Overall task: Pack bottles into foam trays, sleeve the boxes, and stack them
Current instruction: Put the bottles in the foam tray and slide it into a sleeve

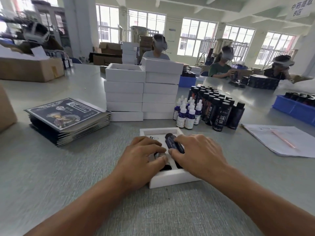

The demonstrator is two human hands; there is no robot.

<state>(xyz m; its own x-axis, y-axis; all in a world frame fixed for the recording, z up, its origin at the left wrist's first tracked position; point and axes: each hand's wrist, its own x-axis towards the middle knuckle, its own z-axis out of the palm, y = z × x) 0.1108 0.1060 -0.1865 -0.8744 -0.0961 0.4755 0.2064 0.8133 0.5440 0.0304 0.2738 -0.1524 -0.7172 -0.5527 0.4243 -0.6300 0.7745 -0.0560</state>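
The step in hand is the first one, I judge: the bottles are being pressed into the foam, and the sleeve and the stacking come after.

On the grey table (pixel 51 176) two stacks of white boxes (pixel 142 92) stand behind the work place. To the left of them lies a pile of dark printed sleeves (pixel 68 120). To the right stand the tall dark bottles (pixel 216 108), and just beside them, on their left, the small dropper bottles (pixel 186 113) with white tops.

The foam tray (pixel 170 182) lies directly before the person, near the table's front. The left hand (pixel 143 160) lies over the left slot, fingers curled down around a dark bottle (pixel 161 155) there; most of this bottle is hidden, so I cannot tell if it sits fully in the slot. The right hand (pixel 199 155) lies over the right side. Its thumb and fingers pinch the second bottle (pixel 173 142), which lies tilted, the far end higher than the foam, the near end under the thumb. So both bottles are under the fingers, between the two hands, inside the tray walls.

The next move probably calls for pushing the far end of the right bottle down until it lies flat. Then a dropper bottle may be needed for the small slot at the far left of the tray, which is partly hidden.
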